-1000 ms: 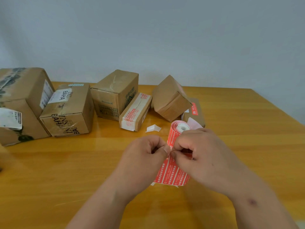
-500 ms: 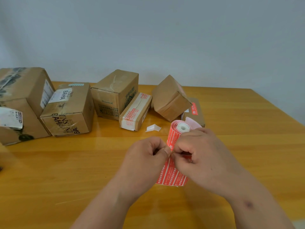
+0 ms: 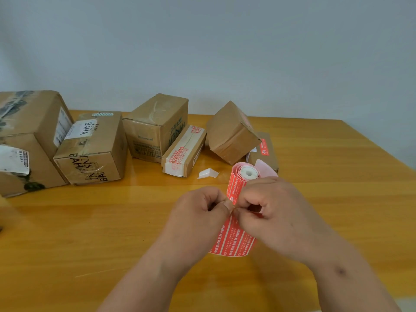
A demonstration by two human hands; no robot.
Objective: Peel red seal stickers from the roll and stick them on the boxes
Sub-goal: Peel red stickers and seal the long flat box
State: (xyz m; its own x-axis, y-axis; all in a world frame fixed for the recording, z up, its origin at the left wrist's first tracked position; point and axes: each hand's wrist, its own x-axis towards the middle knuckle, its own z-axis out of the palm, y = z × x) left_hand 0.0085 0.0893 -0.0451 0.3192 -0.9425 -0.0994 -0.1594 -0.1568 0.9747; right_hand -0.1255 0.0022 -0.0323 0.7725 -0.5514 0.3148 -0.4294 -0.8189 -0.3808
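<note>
Sticker roll held above the near-centre table, strip hanging toward the viewer. Left hand and right hand pinch the strip edge between them, fingers curled. Boxes lie far left; left hand nearer.

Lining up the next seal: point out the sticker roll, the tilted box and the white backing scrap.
sticker roll [image 3: 244, 174]: head view, red outer wrap beside the white core.
tilted box [image 3: 227, 131]: head view, its brown left face.
white backing scrap [image 3: 208, 172]: head view, its middle.
</note>
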